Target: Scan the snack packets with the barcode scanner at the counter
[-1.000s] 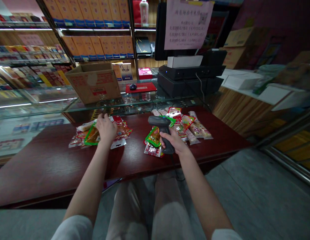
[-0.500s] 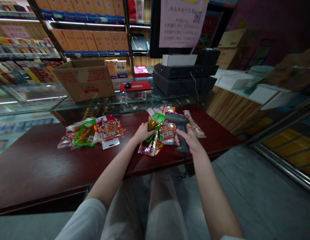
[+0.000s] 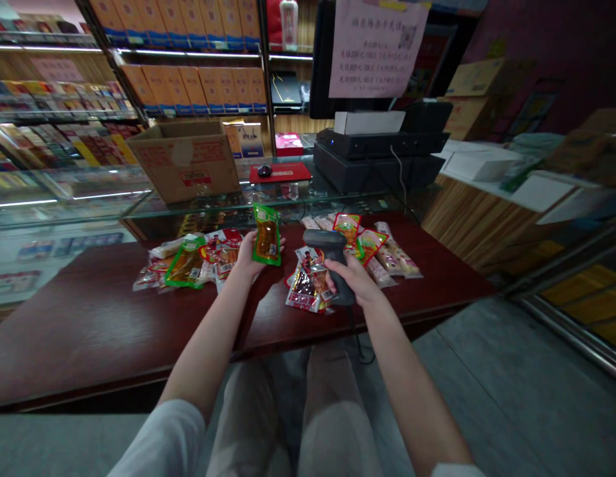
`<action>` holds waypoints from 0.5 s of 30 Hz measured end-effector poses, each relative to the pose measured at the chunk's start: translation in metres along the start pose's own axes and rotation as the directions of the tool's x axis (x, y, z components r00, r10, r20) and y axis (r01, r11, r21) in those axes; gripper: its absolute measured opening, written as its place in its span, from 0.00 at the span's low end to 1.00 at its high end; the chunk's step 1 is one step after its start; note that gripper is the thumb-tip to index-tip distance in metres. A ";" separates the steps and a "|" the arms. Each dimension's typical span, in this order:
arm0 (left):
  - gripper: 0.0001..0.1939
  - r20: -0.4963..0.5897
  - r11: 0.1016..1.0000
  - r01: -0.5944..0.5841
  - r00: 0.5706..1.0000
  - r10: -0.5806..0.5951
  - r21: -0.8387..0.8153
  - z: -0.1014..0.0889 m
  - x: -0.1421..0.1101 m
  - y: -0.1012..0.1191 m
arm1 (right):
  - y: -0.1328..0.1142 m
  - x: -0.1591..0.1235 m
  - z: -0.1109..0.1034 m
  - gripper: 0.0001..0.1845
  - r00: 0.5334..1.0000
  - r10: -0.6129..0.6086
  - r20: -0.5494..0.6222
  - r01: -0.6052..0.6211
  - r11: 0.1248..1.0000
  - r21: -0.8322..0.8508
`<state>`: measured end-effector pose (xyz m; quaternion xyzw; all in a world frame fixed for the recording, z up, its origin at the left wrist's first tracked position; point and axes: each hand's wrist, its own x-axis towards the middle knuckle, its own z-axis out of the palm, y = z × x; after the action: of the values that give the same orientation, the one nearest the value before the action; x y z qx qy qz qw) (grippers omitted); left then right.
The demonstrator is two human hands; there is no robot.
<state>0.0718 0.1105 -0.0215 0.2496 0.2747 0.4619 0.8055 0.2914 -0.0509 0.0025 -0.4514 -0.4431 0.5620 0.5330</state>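
Observation:
My left hand [image 3: 248, 256] is closed on a green-edged snack packet [image 3: 267, 236], held up with a small barcode label facing me. In my right hand [image 3: 352, 275] is a dark barcode scanner [image 3: 332, 255], gripped by its handle, its head pointing left toward the packet. Under and around the scanner lies a pile of snack packets [image 3: 304, 285], some silver and red. To the left of my left hand rests a second pile with another green-edged packet [image 3: 187, 262] and red packets [image 3: 221, 246].
The packets lie on a dark red wooden table [image 3: 114, 331]. Behind it stand a glass counter with an open cardboard box [image 3: 189, 162], a mouse on a red mat [image 3: 288, 173], and a black cash register [image 3: 372, 165]. The scanner's cable [image 3: 360, 344] hangs over the front edge.
My left hand has lifted the green-edged packet off the right pile and moved it left, turning it upright. My right hand has shifted the scanner slightly left.

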 end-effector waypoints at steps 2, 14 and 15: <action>0.20 0.003 0.998 -0.051 0.999 0.051 -0.030 -0.006 -0.004 0.007 | 0.005 0.013 0.016 0.19 0.997 0.035 0.067 -0.036 0.999 0.018; 0.29 -0.147 0.983 -0.156 0.975 0.169 0.091 -0.040 -0.024 0.039 | 0.032 0.055 0.060 0.19 0.965 0.125 0.228 -0.130 0.991 0.008; 0.29 -0.164 0.982 -0.153 0.972 0.170 0.111 -0.040 -0.025 0.039 | 0.031 0.055 0.062 0.19 0.962 0.129 0.239 -0.132 0.991 -0.002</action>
<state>0.0106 0.1118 -0.0193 0.2695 0.3445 0.5317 0.7252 0.2233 0.0014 -0.0174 -0.4050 -0.4695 0.6490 0.4408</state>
